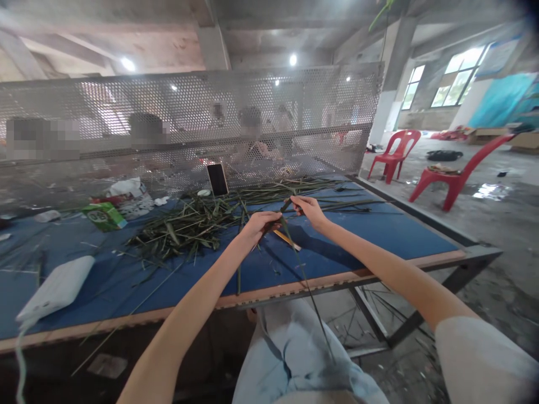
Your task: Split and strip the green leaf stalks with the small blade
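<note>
My left hand [260,224] and my right hand [309,209] are both closed on one long green leaf strip [297,255], held above the blue table top [379,230]. The strip runs from between my hands down past the table's front edge toward my lap. A pile of green leaves and stems [189,221] lies on the table just beyond my left hand. A thin yellowish stick [288,240] lies on the blue surface under my hands.
A phone [218,179] stands against the perforated metal screen [189,123] behind the pile. A green carton [104,216] and a white power bank [56,289] lie at the left. Two red plastic chairs [455,177] stand on the concrete floor at right. People sit behind the screen.
</note>
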A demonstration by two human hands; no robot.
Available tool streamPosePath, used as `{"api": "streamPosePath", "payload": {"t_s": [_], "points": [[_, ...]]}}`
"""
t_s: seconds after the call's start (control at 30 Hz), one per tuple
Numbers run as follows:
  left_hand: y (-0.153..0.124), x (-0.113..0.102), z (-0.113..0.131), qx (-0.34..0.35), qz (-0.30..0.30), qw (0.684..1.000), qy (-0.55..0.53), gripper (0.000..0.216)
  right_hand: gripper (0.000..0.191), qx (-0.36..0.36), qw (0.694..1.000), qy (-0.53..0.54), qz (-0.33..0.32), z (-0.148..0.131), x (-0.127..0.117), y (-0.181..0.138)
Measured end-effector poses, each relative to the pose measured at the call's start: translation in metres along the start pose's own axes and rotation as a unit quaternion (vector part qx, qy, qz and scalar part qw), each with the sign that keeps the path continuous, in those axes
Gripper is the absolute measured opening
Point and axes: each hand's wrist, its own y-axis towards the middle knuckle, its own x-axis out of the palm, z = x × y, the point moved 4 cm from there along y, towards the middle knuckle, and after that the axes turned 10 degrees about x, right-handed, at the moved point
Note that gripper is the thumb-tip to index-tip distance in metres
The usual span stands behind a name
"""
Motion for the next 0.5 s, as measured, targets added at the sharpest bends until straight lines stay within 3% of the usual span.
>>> {"api": "streamPosePath", "payload": {"t_s": [0.23, 0.37, 0.5], "points": [[-0.001, -0.001, 0.002, 0.007, -0.015, 1.0, 0.007, 0.019, 0.033, -0.017, 0.997, 0.071, 0.019, -0.008, -0.019, 0.008], [0.002, -0.006, 0.001, -0.002, 0.007, 1.0, 0.004, 0.014, 0.025, 0.041, 0.992, 0.117, -0.005, -0.009, -0.02, 0.011], [0.005, -0.011, 0.001, 0.008, 0.037, 0.999, 0.001, 0.012, 0.012, 0.107, 0.969, 0.222, -0.03, -0.014, -0.022, 0.01]]}}
